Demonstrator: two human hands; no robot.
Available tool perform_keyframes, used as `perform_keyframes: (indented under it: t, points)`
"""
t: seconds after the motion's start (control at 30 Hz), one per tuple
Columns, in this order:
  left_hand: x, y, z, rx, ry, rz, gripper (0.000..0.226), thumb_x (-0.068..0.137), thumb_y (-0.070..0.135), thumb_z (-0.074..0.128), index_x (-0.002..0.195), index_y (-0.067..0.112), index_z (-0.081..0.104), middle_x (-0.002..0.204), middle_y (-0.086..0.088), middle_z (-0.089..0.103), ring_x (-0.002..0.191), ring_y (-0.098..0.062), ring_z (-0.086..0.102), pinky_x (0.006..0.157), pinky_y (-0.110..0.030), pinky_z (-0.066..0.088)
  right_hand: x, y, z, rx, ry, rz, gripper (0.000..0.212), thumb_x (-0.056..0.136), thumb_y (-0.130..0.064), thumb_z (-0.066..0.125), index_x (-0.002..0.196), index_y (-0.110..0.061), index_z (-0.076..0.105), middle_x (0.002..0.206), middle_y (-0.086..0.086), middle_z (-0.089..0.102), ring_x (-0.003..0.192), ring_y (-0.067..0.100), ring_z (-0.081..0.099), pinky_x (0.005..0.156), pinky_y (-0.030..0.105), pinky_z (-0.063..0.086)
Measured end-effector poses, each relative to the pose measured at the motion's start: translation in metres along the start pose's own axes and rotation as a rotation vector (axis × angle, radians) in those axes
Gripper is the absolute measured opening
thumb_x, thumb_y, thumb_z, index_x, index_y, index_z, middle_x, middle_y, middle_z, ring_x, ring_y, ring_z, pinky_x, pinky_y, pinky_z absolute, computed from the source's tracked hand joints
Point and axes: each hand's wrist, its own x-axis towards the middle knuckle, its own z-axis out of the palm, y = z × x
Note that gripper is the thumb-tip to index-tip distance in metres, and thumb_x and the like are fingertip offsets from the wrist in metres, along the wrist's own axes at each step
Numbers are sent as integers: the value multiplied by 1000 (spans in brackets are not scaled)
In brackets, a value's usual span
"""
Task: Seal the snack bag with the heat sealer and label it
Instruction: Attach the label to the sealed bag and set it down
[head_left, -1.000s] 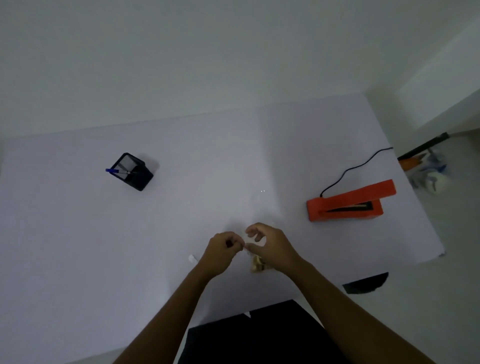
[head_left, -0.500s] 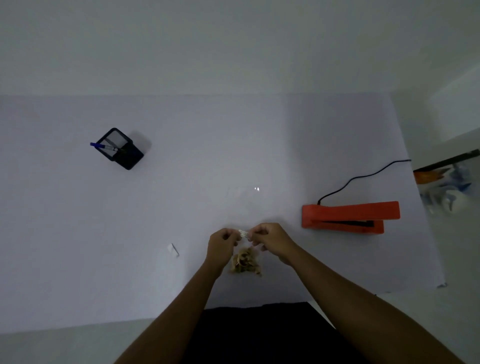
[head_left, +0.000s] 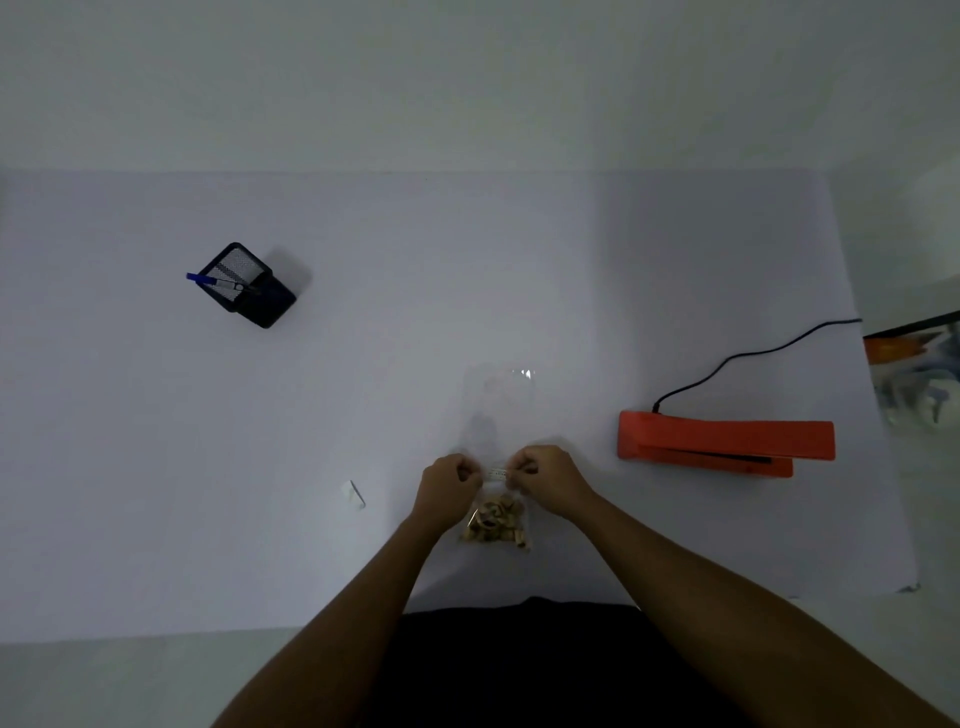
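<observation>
Clear snack bag (head_left: 497, 512), outline faint.

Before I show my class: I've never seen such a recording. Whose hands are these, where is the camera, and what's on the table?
No machine: a person wears one head camera looking down. The left hand and right hand pinch the top edge of a clear snack bag holding brown pieces. On the table sit an orange heat sealer with a black cord at right, a white slip, perhaps the label, and a black mesh pen holder with a blue pen at left.
</observation>
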Motion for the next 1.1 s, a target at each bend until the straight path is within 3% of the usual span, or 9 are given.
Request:
perform_keyframes:
  t: [0.23, 0.43, 0.67, 1.1]
  points:
    - [4, -5, 3, 24, 18, 23, 6, 85, 14, 63, 85, 14, 69, 77, 4, 67, 70, -8, 60, 61, -12, 41, 6, 1, 7, -62, 16, 32, 8, 79, -18, 77, 80, -11, 75, 81, 4, 75, 73, 11, 68, 64, 17, 50]
    - [8, -5, 6, 27, 45, 26, 7, 84, 12, 64, 81, 11, 70, 73, 3, 66, 69, -11, 60, 62, -16, 44, 10, -2, 7, -66, 35, 63, 7, 77, -17, 80, 77, -11, 76, 79, 4, 75, 65, 2, 62, 59, 10, 45]
    - [8, -7, 4, 28, 25, 24, 10, 86, 8, 60, 88, 10, 70, 75, 4, 64, 67, -6, 56, 56, -9, 38, 10, -8, 15, -91, 79, 91, 11, 77, -19, 79, 75, -8, 76, 73, -1, 69, 64, 4, 60, 60, 17, 47]
    - [8, -7, 10, 18, 55, 14, 5, 85, 8, 65, 88, 9, 68, 78, 0, 66, 72, -11, 61, 59, -10, 42, 10, -16, 20, -179, 106, 110, 18, 78, -19, 76, 70, -3, 74, 74, 5, 74, 67, 14, 68, 66, 32, 58]
